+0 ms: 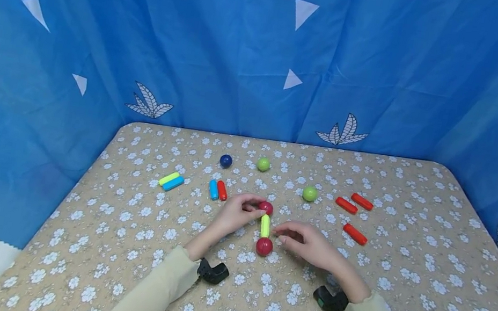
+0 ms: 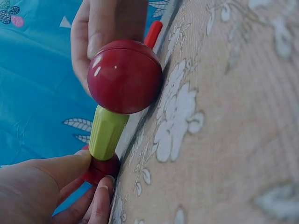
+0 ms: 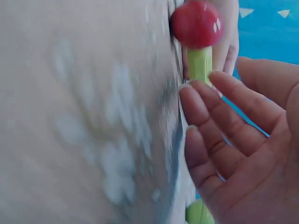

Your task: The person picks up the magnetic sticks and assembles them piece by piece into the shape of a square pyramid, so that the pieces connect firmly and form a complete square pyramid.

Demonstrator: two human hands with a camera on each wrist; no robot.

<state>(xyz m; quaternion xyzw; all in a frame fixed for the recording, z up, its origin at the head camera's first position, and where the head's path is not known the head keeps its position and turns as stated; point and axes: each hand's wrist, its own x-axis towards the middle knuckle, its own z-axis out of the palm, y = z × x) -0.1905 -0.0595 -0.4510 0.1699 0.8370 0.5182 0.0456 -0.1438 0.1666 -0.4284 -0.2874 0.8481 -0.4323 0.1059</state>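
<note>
A yellow-green ribbed rod (image 1: 265,225) joins two red balls in a dumbbell shape on the table. My left hand (image 1: 236,213) pinches the far red ball (image 1: 266,208) between thumb and fingers, as the left wrist view shows. The near red ball (image 2: 125,77) sits at the rod's other end, glossy with a seam line. To the right of the rod, my right hand (image 1: 308,244) is held with loosely bent fingers and nothing in its palm; in the right wrist view its fingertips (image 3: 192,95) overlap the rod's end.
Left of the hands lie blue rods (image 1: 173,183), a yellow rod (image 1: 169,179) and a red rod (image 1: 221,190). Farther back are a dark blue ball (image 1: 226,161) and two green balls (image 1: 310,193). Red rods (image 1: 355,234) lie at right. A blue curtain (image 1: 227,43) hangs behind the flowered tablecloth (image 1: 404,289).
</note>
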